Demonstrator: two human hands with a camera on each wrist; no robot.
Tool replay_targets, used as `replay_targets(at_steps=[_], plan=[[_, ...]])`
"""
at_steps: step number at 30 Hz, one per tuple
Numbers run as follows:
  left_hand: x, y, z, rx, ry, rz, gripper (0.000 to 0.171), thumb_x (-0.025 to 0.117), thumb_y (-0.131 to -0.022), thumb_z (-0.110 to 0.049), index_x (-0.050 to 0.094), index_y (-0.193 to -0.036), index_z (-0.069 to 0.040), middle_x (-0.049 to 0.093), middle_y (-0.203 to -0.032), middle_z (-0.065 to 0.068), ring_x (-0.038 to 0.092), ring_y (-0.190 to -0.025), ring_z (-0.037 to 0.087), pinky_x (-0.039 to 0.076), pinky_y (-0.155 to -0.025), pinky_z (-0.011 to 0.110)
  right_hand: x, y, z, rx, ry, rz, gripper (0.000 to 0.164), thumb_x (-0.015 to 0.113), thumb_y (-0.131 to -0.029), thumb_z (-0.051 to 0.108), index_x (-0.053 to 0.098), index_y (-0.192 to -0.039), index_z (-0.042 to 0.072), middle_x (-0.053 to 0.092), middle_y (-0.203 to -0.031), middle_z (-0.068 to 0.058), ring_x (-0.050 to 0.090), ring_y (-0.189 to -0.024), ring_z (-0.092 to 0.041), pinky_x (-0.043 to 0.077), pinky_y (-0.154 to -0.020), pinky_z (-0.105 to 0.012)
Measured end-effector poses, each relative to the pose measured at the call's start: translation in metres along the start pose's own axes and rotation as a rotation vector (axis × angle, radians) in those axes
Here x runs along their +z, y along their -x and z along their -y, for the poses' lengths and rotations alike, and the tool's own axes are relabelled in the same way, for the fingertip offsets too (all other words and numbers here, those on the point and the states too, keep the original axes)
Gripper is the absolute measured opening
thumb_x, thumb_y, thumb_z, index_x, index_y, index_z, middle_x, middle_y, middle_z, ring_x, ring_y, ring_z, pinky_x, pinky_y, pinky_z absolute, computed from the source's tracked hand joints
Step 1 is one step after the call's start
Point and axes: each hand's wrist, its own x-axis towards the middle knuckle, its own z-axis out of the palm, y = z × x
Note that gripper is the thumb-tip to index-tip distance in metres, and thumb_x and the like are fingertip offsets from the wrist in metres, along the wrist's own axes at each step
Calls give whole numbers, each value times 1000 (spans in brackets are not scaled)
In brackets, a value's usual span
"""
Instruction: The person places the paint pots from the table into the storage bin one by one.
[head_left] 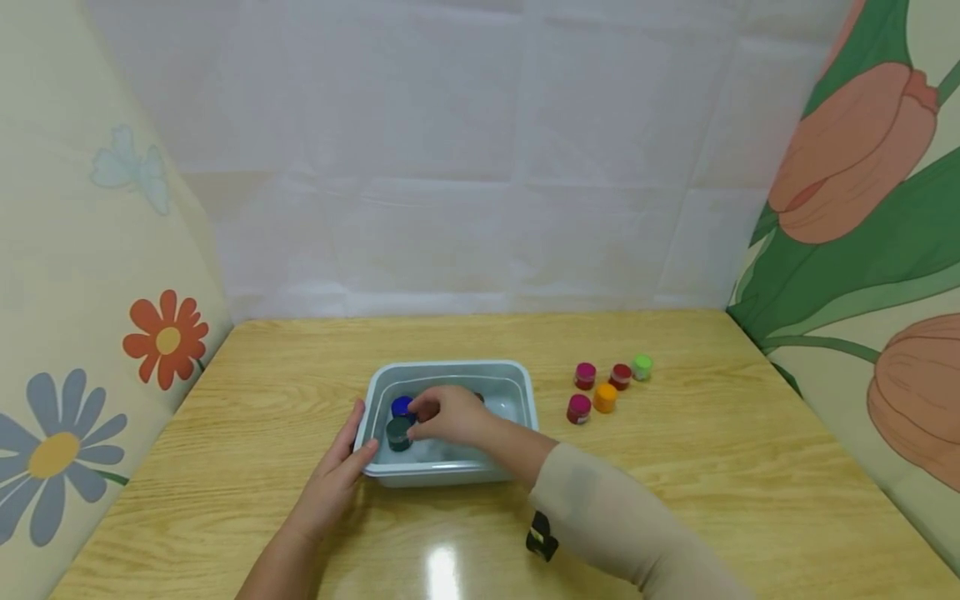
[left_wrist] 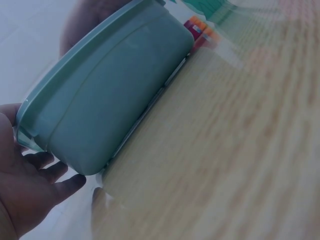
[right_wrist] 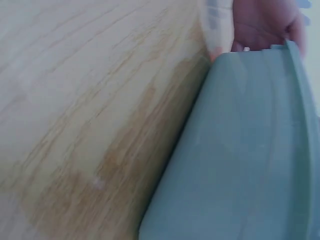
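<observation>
A pale blue-green plastic tub (head_left: 450, 477) stands on the table. My left hand (head_left: 337, 475) grips its left end, thumb over the rim and fingers against the outer wall, as the left wrist view also shows. My right hand (head_left: 453, 414) reaches into the tub from the right. Its thumb tip meets a small dark green jar (head_left: 398, 435), and the index fingertip lies near a blue-lidded jar (head_left: 402, 407). Whether the fingers pinch the green jar is unclear. Part of the tub's inside is hidden by this hand; a small brownish thing (head_left: 480, 397) shows behind it.
Right of the tub stand two magenta-lidded jars (head_left: 579, 408), an orange jar (head_left: 605, 397), a red jar (head_left: 620, 376) and a light green jar (head_left: 642, 367). A black strap-like object (head_left: 541, 537) shows beside the right sleeve. White sheeting (head_left: 450, 167) hangs behind the table.
</observation>
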Motion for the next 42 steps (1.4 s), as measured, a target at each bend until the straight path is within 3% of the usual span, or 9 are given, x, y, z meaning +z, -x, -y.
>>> replay_targets(at_steps=[8,13,19,26,35,42], plan=[[0,-2,2,-10,12,-9,68,42,-105,-27,1,-159,-19,-9,-166,0,-10,-152,32,0,-122,59,-27,16,-9,2,-177,-4,38,76,-85,21,68,-120,8,69,-113,-7,61,-92,-11,53,-74,-22],[0,-2,2,-17,15,-8,68,42,-105,-27,1,-159,-21,-9,-166,0,-11,-152,33,1,-121,60,-50,30,-18,-10,-245,-21,42,71,-90,23,63,-128,7,65,-124,-13,63,-101,-17,56,-85,-30],[1,0,1,-37,23,-12,68,42,-105,-29,1,-159,-20,-8,-166,-2,-11,-153,30,-1,-122,58,-74,45,-36,32,-305,-111,40,70,-92,24,63,-129,10,64,-128,-12,62,-105,-19,54,-96,-35],[1,-1,2,-26,38,-11,68,42,-105,-28,0,-159,-20,-8,-166,-3,-11,-153,30,-1,-122,58,-90,62,-62,73,-295,-231,41,70,-91,22,62,-130,9,65,-126,-11,61,-108,-21,55,-94,-34],[1,-1,2,-15,35,-8,67,42,-105,-26,1,-159,-21,-8,-166,-3,-11,-152,30,0,-122,58,-96,77,-103,132,-285,-354,45,70,-91,21,60,-131,5,60,-130,-18,57,-115,-27,55,-87,-29],[1,-1,1,-25,25,-10,68,42,-105,-28,1,-159,-21,-9,-166,-3,-11,-153,30,0,-122,58,-97,89,-123,190,-275,-419,47,70,-91,23,57,-134,8,56,-139,-15,55,-122,-31,54,-95,-37]])
